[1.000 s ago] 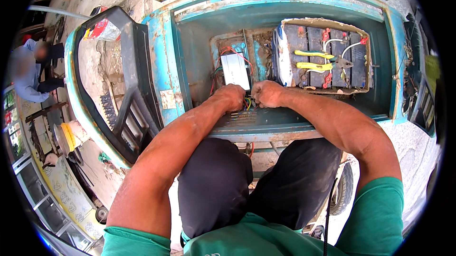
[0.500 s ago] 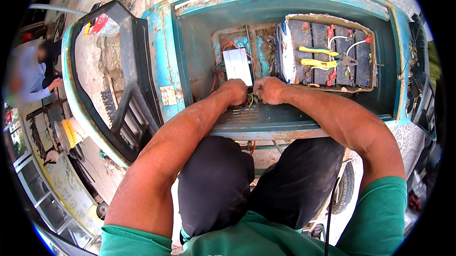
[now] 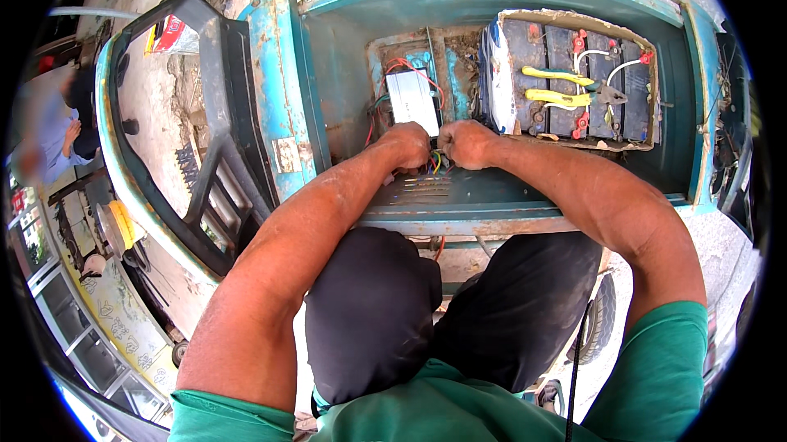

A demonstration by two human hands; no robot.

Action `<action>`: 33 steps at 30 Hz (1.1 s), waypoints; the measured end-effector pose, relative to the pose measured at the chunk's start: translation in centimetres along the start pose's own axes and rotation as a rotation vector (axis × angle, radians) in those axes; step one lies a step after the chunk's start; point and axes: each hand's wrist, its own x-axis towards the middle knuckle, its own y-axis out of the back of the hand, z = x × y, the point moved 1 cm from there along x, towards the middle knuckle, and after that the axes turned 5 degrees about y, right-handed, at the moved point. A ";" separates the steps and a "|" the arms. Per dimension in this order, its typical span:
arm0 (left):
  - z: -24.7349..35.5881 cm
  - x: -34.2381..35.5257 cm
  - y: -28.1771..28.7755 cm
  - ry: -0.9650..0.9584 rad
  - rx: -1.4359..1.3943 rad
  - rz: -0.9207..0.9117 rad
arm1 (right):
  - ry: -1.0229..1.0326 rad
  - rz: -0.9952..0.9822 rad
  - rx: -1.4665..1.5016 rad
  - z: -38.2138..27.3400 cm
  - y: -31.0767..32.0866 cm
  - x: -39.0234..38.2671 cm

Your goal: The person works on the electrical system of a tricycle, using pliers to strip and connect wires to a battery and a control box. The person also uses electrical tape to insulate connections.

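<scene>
"Silver metal on the casing of that box (image 3: 414, 102), and it lies left of the middle in the teal bin (image 3: 492, 217). Which step do you think I'm on?"

"Handling wiring, I'd judge. From my end of the link I see coloured wires (image 3: 437, 162), yellow and green among them, showing between your two hands, just on the near side of the box. What have you got in the left?"

"My left hand (image 3: 404, 145) is curled at the box's near end, knuckles up. Its fingertips are hidden, so I can't tell how far they are parted or whether they pinch a wire."

"And the right?"

"My right hand (image 3: 470, 145) is bent into a loose fist just right of the wires. I can't tell what it grips either."

"Then the next move, I'd say, calls for fine fingertip control: separating strands in a tight gap without tugging the red leads (image 3: 399, 63) around the far end."

"The yellow-handled pliers (image 3: 566, 99)?"

"Out of your hands, lying on the batteries (image 3: 559, 53) to the right."
</scene>
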 end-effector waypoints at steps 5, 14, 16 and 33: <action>-0.1 0.1 -0.1 -0.037 0.011 0.008 | 0.019 0.007 -0.002 -0.3 0.0 0.0; -0.1 0.2 -0.1 -0.018 0.006 0.012 | 0.022 -0.012 0.011 -0.7 0.3 -0.3; 0.0 0.0 -0.1 -0.011 0.012 0.025 | 0.023 -0.021 0.015 -0.9 0.5 -0.3; -0.2 0.6 0.0 -0.018 -0.013 -0.012 | 0.069 -0.025 0.030 -0.7 0.3 -0.2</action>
